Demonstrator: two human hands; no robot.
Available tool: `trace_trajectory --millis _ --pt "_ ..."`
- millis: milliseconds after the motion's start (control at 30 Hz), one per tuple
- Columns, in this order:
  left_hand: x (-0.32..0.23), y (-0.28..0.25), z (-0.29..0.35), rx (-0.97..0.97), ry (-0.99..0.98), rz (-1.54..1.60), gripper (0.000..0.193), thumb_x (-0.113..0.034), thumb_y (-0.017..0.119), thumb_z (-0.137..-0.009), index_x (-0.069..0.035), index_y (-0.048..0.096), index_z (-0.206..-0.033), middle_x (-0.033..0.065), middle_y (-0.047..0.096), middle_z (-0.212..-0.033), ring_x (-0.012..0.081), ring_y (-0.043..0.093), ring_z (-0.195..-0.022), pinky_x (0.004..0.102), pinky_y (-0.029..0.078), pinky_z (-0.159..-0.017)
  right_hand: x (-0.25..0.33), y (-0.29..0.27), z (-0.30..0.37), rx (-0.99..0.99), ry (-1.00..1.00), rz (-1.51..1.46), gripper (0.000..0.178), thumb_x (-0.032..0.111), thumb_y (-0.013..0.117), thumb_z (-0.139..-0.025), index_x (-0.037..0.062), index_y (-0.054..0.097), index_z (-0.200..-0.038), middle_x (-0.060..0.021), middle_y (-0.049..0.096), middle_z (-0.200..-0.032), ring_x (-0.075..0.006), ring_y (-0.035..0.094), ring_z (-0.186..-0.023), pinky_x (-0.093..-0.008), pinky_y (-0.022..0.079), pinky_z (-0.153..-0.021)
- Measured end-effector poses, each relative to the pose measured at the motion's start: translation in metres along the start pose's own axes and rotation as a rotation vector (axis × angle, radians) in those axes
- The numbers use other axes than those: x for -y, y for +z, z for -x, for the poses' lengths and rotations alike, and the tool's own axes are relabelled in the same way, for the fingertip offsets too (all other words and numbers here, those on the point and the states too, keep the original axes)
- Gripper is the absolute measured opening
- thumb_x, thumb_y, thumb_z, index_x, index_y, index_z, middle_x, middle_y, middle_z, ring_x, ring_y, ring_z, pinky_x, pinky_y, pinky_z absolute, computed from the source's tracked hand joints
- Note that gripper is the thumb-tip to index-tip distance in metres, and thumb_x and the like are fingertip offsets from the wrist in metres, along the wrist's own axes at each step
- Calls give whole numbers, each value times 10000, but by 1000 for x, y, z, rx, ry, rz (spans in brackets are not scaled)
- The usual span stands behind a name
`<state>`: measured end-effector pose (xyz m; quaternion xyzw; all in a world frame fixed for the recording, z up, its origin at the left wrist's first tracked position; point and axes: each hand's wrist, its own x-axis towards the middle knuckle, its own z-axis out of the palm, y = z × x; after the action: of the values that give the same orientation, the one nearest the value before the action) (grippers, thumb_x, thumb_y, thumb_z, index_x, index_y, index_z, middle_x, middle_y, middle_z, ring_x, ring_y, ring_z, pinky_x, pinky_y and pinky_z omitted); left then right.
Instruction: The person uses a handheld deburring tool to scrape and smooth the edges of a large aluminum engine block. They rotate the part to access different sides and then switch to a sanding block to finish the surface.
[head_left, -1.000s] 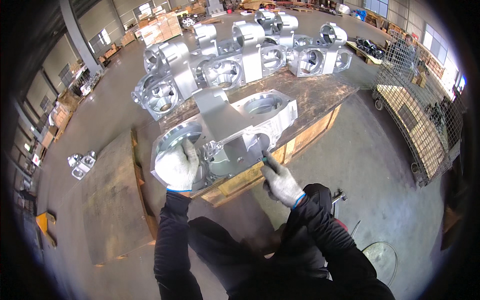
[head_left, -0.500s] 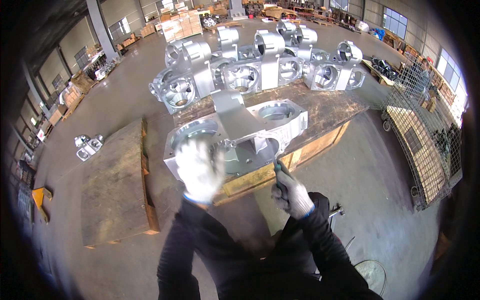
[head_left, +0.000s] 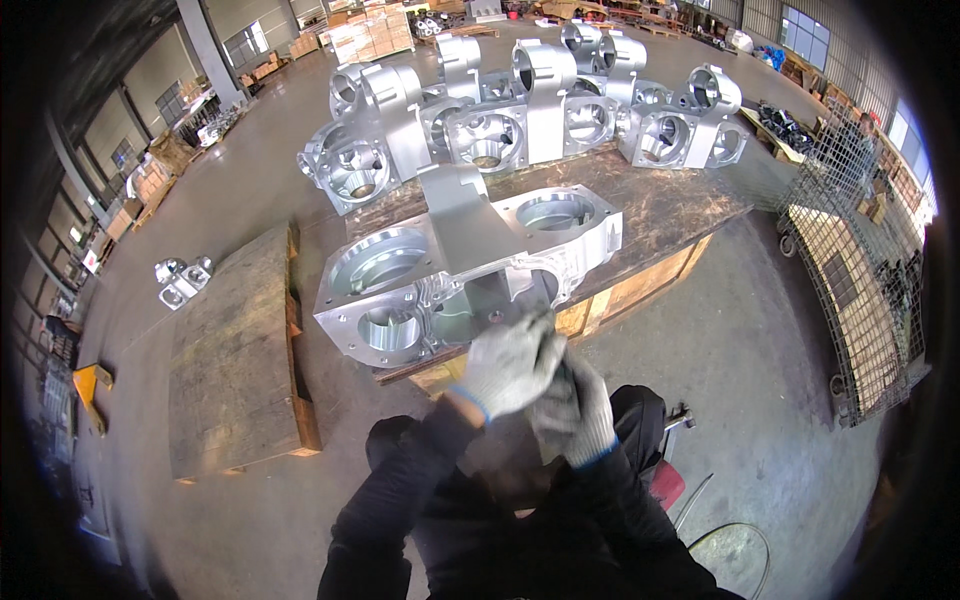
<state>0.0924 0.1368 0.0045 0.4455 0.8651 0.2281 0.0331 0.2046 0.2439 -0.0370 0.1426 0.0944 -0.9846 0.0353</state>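
A large machined silver metal casting with round bores lies near me on the wooden crate. Both my hands, in white gloves, have come together just in front of its near edge. My right hand is closed around a hand tool with a dark green handle. My left hand sits at the upper end of the tool, fingers curled in. What its fingertips grip is hidden and slightly blurred. The tool's working end cannot be made out.
Several similar castings stand at the back of the wooden crate. A low wooden pallet lies to the left, beside a small casting on the floor. At right stands a wire mesh cart. A hose curls at lower right.
My left hand has moved from the casting's left bore down and right to meet my right hand. My right hand has dropped slightly, bringing the tool away from the casting's near edge.
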Motion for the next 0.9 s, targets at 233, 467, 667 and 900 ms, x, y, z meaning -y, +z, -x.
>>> trace_trajectory --millis 233,467,667,900 --pt "-5 -14 -16 120 44 -93 524 -457 404 -1124 -66 752 -1093 215 761 -971 425 743 -908 527 591 -795 5 25 3 -199 -23 21 267 355 549 -1113 124 682 -1091 88 614 -708 -31 481 -445 -197 322 -346" --pt "-6 -4 -23 -96 -25 -43 683 -535 384 -1108 -47 774 -833 200 764 -823 396 763 -802 530 587 -750 7 20 -4 -19 37 -406 337 240 540 -1100 168 547 -770 108 488 -599 -18 405 -410 -195 361 -422" --pt "-8 -5 -18 -78 -97 -12 637 -503 387 -1107 -59 771 -862 189 768 -851 400 755 -804 527 591 -743 13 22 -3 16 35 -294 256 180 498 -1121 106 627 -913 131 452 -601 18 359 -430 -180 433 -475" --pt "-8 5 -8 -22 -28 76 603 -476 366 -1130 -53 747 -929 242 725 -825 451 722 -800 564 570 -745 14 36 2 -103 -74 -49 203 166 497 -1134 79 681 -1139 86 487 -654 25 381 -461 -124 382 -438"
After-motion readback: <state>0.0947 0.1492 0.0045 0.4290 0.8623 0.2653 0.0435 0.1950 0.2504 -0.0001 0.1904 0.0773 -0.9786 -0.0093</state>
